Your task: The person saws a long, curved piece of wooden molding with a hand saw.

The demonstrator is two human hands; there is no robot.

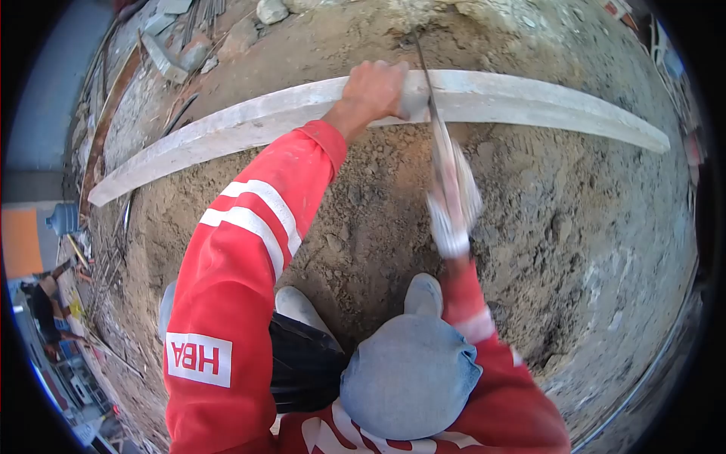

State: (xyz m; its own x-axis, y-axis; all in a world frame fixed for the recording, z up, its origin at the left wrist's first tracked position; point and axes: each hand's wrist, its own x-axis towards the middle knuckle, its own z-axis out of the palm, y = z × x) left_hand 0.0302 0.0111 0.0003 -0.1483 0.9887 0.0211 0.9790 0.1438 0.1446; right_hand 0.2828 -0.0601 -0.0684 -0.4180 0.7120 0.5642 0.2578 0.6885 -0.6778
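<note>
A long pale beam [522, 98], which looks like wood, lies crosswise in front of me and seems bowed by the lens. My left hand [373, 89], bare, is closed over its upper edge near the middle. Just right of that hand, the thin dark blade of a handsaw [431, 98] crosses the beam, its tip pointing away from me. In a white work glove, my right hand [454, 197] is wrapped round the saw's handle end, on the near side of the beam. Motion smears the glove and hides the handle.
Loose brown soil [363, 197] covers the ground around my shoes [423, 295]. Stones [272, 10] and a short pale block [162, 57] lie at the upper left. A blue water jug [63, 219] and another person [49, 310] appear at the left edge.
</note>
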